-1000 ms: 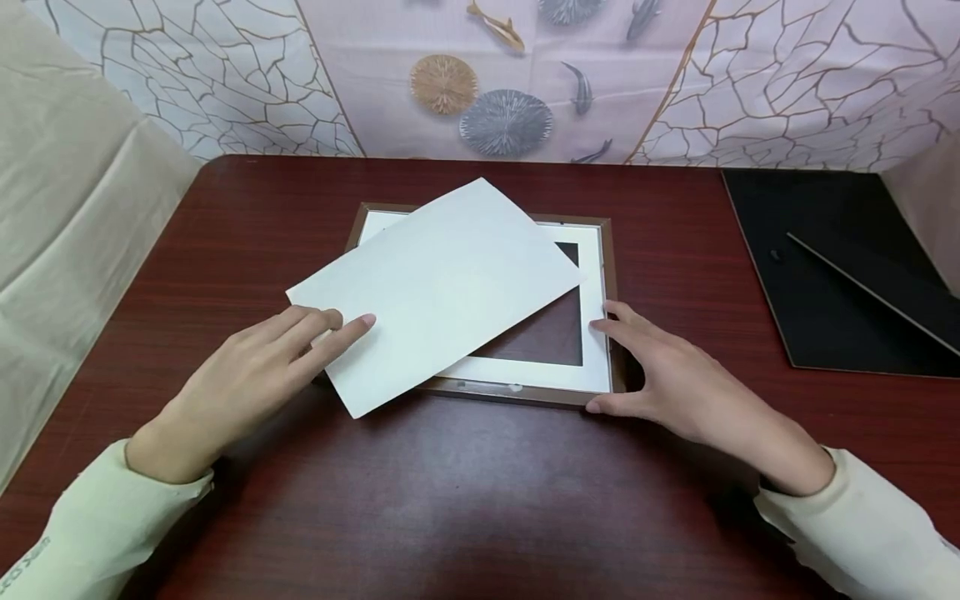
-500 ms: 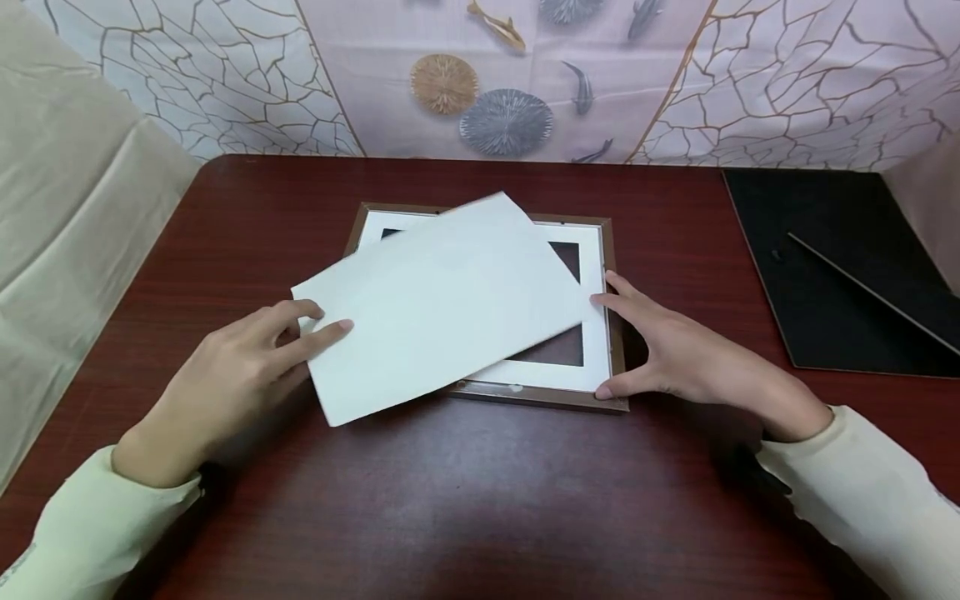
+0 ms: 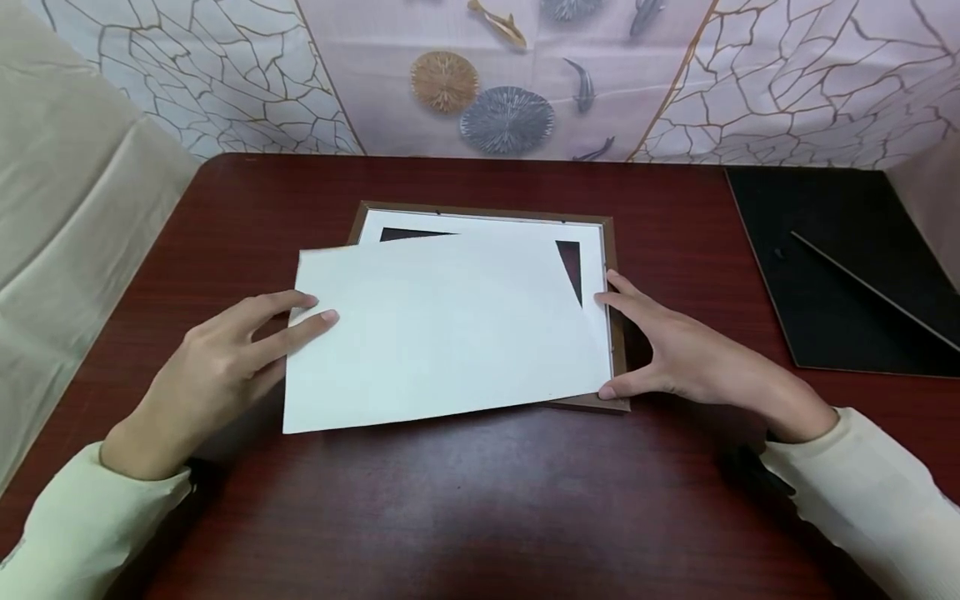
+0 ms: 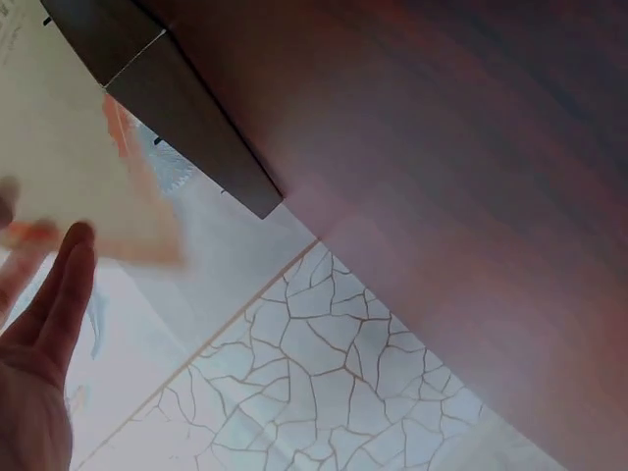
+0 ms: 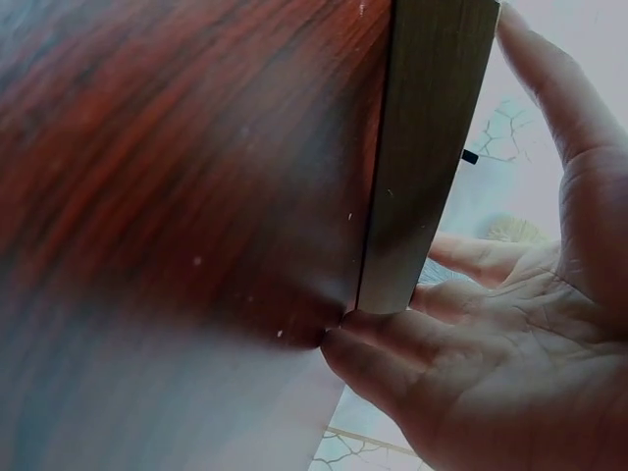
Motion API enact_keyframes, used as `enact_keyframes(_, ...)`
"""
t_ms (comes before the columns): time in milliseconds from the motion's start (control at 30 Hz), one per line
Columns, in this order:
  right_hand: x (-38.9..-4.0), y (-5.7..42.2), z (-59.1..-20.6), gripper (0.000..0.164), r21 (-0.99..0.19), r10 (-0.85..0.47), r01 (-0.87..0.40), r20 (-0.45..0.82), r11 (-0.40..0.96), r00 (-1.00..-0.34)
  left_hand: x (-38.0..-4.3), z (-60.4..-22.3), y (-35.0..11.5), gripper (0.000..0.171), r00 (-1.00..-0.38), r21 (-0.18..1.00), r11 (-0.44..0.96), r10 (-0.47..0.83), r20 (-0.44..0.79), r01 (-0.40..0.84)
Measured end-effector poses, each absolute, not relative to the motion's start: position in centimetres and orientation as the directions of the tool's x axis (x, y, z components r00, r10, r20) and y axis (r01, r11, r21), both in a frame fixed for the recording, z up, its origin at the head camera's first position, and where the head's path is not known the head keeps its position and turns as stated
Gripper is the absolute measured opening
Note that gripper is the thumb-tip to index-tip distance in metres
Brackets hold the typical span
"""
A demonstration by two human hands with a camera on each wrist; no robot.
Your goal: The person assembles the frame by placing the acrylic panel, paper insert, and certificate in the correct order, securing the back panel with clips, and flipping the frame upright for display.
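My left hand pinches the left edge of a white sheet, thumb on top and other fingers below. In the left wrist view the underside of the sheet looks cream with blurred orange along its edge. The sheet slants across a brown picture frame lying face down, covering much of its white mat and dark window. My right hand grips the right end of the frame, thumb at the near corner and fingers along the side. In the right wrist view the fingers curl around the frame's side.
A black backing board with a raised stand flap lies at the right of the dark red table. Behind the table hangs a patterned cloth; a plain pale cloth is at the left.
The sheet has turned clockwise and come nearer, its right corner now by my right thumb. My left hand has shifted slightly left and away from me. The right hand has moved slightly up the frame's side.
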State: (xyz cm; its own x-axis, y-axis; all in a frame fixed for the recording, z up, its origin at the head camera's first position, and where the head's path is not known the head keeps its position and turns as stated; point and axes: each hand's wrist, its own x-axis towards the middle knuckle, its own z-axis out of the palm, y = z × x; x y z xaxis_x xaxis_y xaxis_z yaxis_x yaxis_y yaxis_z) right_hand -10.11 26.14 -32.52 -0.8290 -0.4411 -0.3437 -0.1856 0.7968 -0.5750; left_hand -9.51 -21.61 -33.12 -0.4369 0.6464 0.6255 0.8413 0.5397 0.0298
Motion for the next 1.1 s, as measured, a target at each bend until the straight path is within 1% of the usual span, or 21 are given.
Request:
enact_keyframes(67,-10.1,26.2,-32.5,0.113,-0.578,-0.440,-0.183,-0.344,0.796,-0.829,-9.5,-33.0,-21.5,0.059,-0.442,0.033,0.547,0.638,0.630,0.837)
enact_keyframes(133,-10.1,26.2,-32.5,0.113,-0.579,-0.437,-0.177,-0.347,0.796,-0.830,-9.6,-32.9,-21.4,0.070,-0.452,0.042,0.551,0.635,0.627,0.833)
enact_keyframes(200,-10.0,26.2,-32.5,0.113,-0.581,-0.434,-0.171,-0.351,0.796,-0.830,-9.8,-32.9,-21.4,0.080,-0.469,0.041,0.559,0.651,0.597,0.828)
enact_keyframes(300,-10.0,26.3,-32.5,0.112,-0.589,-0.438,-0.172,-0.345,0.789,-0.830,-10.3,-33.1,-21.5,0.083,-0.494,0.051,0.564,0.673,0.551,0.824)
enact_keyframes(367,-10.0,26.3,-32.5,0.112,-0.595,-0.444,-0.177,-0.338,0.784,-0.830,-10.8,-33.4,-21.5,0.080,-0.511,0.065,0.563,0.687,0.517,0.824)
enact_keyframes(433,-10.0,26.3,-32.5,0.111,-0.598,-0.444,-0.176,-0.337,0.782,-0.830,-11.2,-33.6,-21.5,0.075,-0.540,0.112,0.561,0.693,0.478,0.820)
enact_keyframes(533,-10.0,26.3,-32.5,0.111,-0.597,-0.445,-0.177,-0.337,0.782,-0.830,-11.7,-33.7,-21.5,0.070,-0.618,0.257,0.566,0.668,0.414,0.783)
enact_keyframes(633,-10.0,26.3,-32.6,0.112,-0.597,-0.448,-0.183,-0.332,0.781,-0.830,-12.0,-33.4,-21.6,0.063,-0.711,0.404,0.587,0.613,0.344,0.702)
enact_keyframes(700,-10.0,26.3,-32.6,0.112,-0.598,-0.450,-0.186,-0.328,0.780,-0.830,-12.1,-33.2,-21.5,0.054,-0.763,0.462,0.612,0.572,0.302,0.642)
enact_keyframes(767,-10.0,26.3,-32.6,0.112,-0.599,-0.449,-0.184,-0.329,0.779,-0.831,-12.2,-33.0,-21.3,0.045,-0.796,0.479,0.643,0.548,0.258,0.597)
enact_keyframes(833,-9.9,26.3,-32.6,0.112,-0.601,-0.445,-0.175,-0.336,0.780,-0.830,-12.4,-33.0,-21.0,0.044,-0.813,0.473,0.670,0.540,0.218,0.572)
enact_keyframes(900,-9.9,26.4,-32.6,0.113,-0.601,-0.443,-0.171,-0.339,0.781,-0.830,-12.6,-33.1,-20.8,0.047,-0.813,0.466,0.676,0.547,0.203,0.571)
enact_keyframes(1100,-10.0,26.3,-32.6,0.112,-0.603,-0.441,-0.166,-0.342,0.780,-0.830,-13.1,-33.7,-20.6,0.054,-0.763,0.453,0.623,0.589,0.264,0.638)
